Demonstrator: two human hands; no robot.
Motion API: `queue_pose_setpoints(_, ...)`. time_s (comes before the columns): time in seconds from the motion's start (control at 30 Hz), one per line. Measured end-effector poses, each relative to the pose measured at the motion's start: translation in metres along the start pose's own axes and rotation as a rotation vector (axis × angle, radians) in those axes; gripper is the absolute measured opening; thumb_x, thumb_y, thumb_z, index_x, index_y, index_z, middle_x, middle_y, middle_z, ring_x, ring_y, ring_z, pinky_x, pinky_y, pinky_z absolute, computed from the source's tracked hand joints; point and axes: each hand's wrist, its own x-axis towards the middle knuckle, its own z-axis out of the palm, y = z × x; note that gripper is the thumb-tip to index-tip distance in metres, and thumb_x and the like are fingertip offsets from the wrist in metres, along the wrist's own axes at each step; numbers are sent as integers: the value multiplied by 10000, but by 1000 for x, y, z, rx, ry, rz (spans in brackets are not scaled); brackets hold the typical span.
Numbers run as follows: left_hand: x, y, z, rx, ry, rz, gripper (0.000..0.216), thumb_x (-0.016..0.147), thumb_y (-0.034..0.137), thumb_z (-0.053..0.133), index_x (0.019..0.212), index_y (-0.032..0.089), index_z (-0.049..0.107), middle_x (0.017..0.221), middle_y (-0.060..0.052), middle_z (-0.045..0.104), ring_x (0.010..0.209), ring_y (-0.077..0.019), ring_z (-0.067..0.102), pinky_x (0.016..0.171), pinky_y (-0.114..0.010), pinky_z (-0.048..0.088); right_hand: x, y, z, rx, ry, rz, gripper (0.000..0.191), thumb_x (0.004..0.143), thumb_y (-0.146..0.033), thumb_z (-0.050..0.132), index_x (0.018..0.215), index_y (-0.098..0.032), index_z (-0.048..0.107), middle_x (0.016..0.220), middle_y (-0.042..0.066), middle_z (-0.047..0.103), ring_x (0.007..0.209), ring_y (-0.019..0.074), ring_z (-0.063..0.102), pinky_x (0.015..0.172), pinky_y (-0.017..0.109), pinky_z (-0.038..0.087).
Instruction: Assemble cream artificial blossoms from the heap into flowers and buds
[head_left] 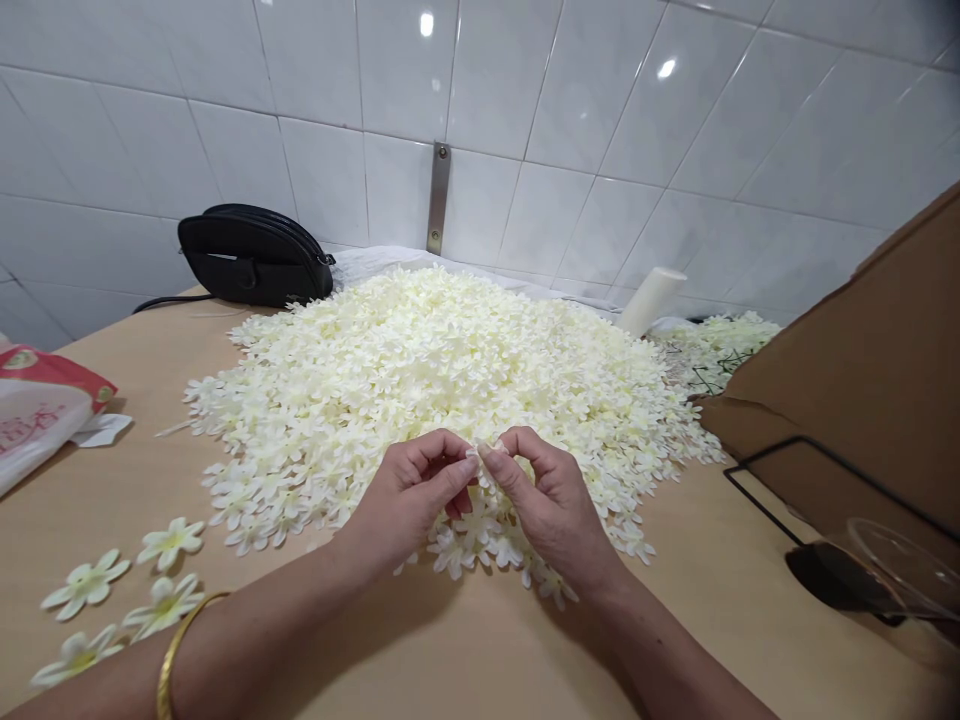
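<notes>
A big heap of cream-white fabric flower petals (pixel 450 370) covers the middle of the tan table (pixel 465 650). My left hand (pixel 409 495) and my right hand (pixel 544 495) meet at the heap's near edge. Their fingertips pinch together on a small white petal piece (pixel 475 452) held between them. Several separate flowers (pixel 171 540) lie in a loose row on the table at the left, near my left forearm, which wears a gold bangle (pixel 176 650).
A black bag (pixel 251 255) sits at the back left against the tiled wall. A red-and-white plastic packet (pixel 37 405) lies at the left edge. A brown cardboard box (pixel 877 380) and a black wire frame (pixel 787 480) stand at the right, with a white cylinder (pixel 651 298) behind the heap.
</notes>
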Motion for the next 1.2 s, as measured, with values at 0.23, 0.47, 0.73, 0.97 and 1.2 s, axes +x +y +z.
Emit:
queue_pose_setpoints(0.23,-1,1,1,35,33,13,193,793,308,516,681,151,533,547,19,508,525,-91,462,547,-221,375,1,0,1,18,27,17,345,820,-417,463,575,-180,412,568,-40,358,567,97,355,537,231,292)
queue_pose_setpoints(0.47,-2,4,0,64,96,22,203,782,300,521,639,155,521,540,22,498,480,-78,421,483,-205,331,2,-2,2,19,86,42,360,828,-422,454,570,-181,384,567,-41,337,562,95,328,526,229,276)
queue_pose_setpoints(0.73,6,10,-11,165,211,26,243,783,343,506,627,157,528,544,19,499,437,-61,312,425,-198,226,5,1,-5,97,197,53,334,844,-414,430,603,-188,385,558,-50,284,528,90,271,496,229,243)
queue_pose_setpoints(0.97,11,9,-18,206,269,63,216,760,319,532,611,163,520,497,40,426,442,-70,323,414,-186,227,4,1,-4,83,192,37,336,844,-399,440,592,-186,378,571,-48,297,554,94,285,527,234,247)
queue_pose_setpoints(1.2,8,6,-17,341,283,213,182,774,285,513,637,175,563,520,26,423,476,-92,346,451,-208,276,4,0,-5,70,190,57,335,848,-404,429,598,-185,389,578,-42,317,563,100,306,536,234,260)
